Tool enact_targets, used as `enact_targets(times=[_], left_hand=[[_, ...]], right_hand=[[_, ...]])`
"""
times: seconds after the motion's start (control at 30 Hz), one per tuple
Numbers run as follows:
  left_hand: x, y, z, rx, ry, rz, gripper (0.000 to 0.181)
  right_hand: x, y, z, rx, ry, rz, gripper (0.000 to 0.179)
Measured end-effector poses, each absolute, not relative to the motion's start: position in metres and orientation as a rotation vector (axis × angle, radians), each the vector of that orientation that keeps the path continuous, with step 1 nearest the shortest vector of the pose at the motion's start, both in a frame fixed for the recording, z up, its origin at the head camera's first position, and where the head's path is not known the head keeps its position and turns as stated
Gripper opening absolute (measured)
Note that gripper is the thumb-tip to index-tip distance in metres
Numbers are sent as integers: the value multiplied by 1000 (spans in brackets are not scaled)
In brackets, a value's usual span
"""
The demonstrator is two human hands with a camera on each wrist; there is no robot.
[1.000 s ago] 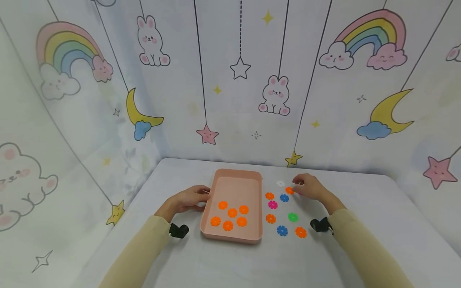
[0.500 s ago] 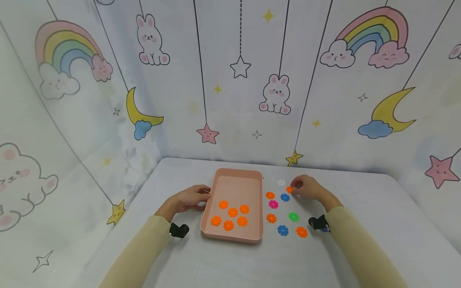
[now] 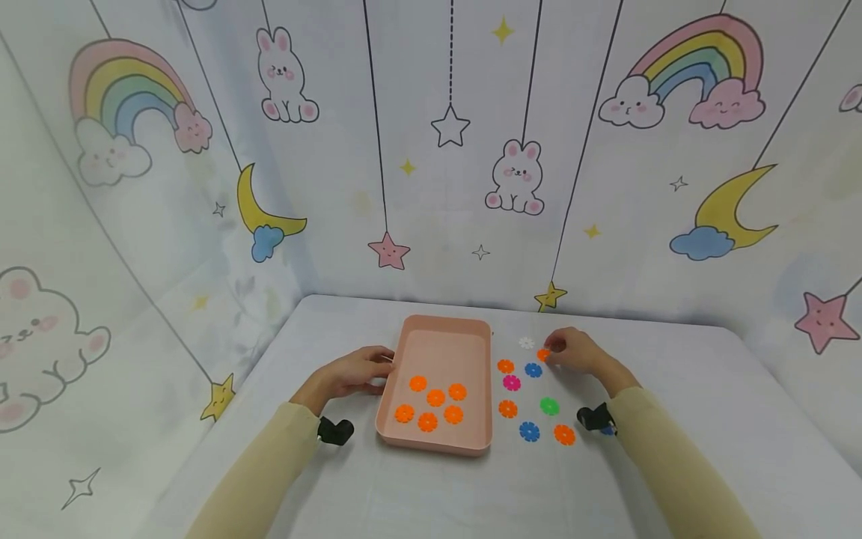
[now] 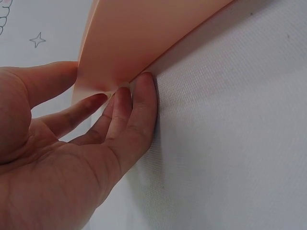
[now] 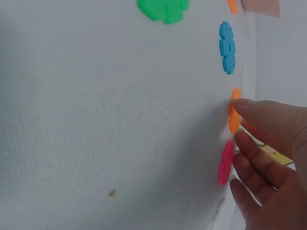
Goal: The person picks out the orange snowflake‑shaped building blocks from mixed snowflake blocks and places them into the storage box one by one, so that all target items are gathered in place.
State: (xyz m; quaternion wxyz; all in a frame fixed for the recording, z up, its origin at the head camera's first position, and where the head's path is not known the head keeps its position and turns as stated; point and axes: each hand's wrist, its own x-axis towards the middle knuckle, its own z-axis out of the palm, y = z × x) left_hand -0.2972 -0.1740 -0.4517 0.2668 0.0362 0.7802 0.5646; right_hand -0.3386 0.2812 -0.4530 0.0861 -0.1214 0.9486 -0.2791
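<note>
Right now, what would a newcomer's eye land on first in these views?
Probably the pink tray near the middle of the head view, with six bright orange discs in its nearer half. Next, the colourful loose discs scattered on the white table to its right, where the right hand has its thumb on an orange one. Behind, cartoon rainbows decorate the backdrop.

Cartoon rabbits (image 3: 514, 180), rainbows (image 3: 703, 49) and crescent moons (image 3: 717, 202) decorate a pale backdrop (image 3: 323, 187) behind the white-covered bench (image 3: 707, 374), giving this corner a nursery look.
</note>
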Motion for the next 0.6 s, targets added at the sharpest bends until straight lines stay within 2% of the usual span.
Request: enact_targets(times=[0.6], left_hand=[[-296,-172,-450,80,2119,1513,44]], right_hand=[[-340,282,-452,-354,2791,-817,24]])
